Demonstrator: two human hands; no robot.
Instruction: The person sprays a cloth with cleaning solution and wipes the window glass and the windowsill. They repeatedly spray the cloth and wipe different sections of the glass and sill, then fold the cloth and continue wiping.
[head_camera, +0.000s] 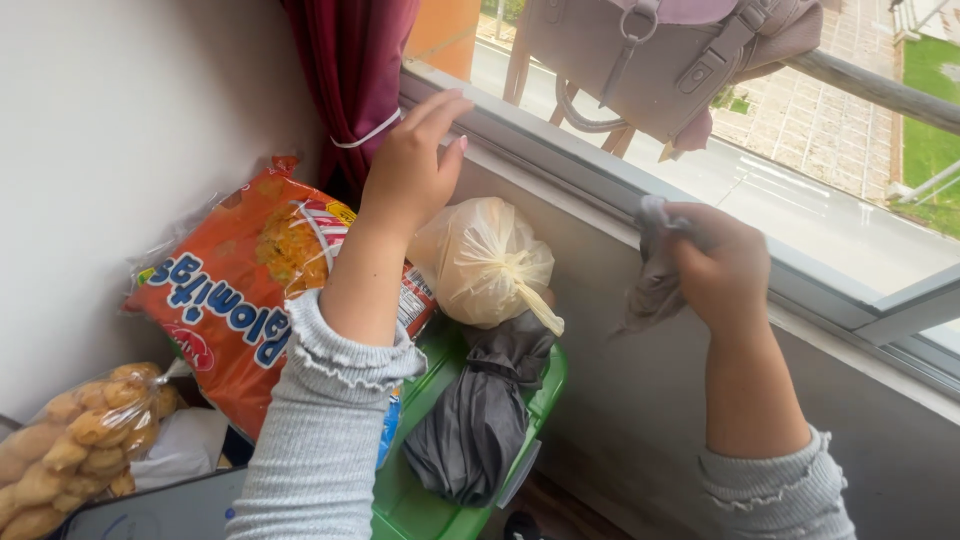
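My left hand (410, 165) is raised with fingers apart, its fingertips resting on the grey window frame (560, 150) beside the dark red curtain (350, 80); it holds nothing. My right hand (715, 265) is closed on a crumpled grey cloth (650, 275), pressed against the lower window ledge. Both arms wear grey ribbed sleeves.
Below the window sit an orange snack bag (235, 290), a tied pale yellow plastic bag (490, 262), a folded grey umbrella (480, 420) on a green plastic lid (420, 500), and a clear bag of puffed snacks (75, 440). A mauve handbag (660, 60) hangs on the railing outside.
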